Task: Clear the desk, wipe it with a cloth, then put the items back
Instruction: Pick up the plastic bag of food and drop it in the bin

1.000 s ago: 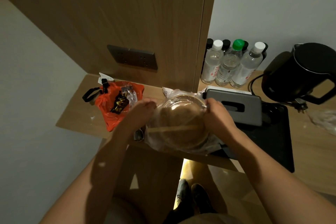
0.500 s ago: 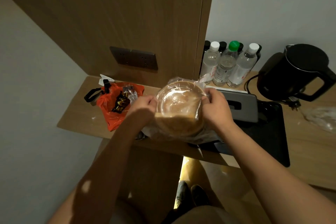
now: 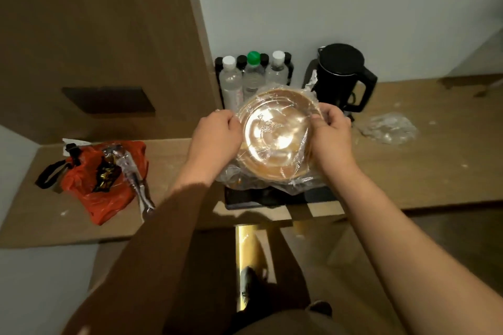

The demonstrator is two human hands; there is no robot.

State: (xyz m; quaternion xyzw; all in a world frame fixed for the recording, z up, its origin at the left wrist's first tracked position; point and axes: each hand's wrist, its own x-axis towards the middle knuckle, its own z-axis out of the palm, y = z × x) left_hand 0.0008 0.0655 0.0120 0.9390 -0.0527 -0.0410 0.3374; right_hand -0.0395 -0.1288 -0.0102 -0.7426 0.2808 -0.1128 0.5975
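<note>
**Both hands hold the wrapped bowl above the desk**

The left hand (image 3: 217,139) grips the bowl (image 3: 275,136) at its 9 o'clock rim, fingers curled on the plastic wrap; the right hand (image 3: 330,133) clasps the 3 o'clock rim, thumb on top. The bowl is tilted toward the camera, lifted over a black tray (image 3: 272,197) on the desk (image 3: 408,171). Bottles (image 3: 253,76) stand at 12 o'clock, a kettle (image 3: 343,76) at 1, crumpled plastic (image 3: 389,128) at 3, an orange bag (image 3: 100,179) at 9.
</note>
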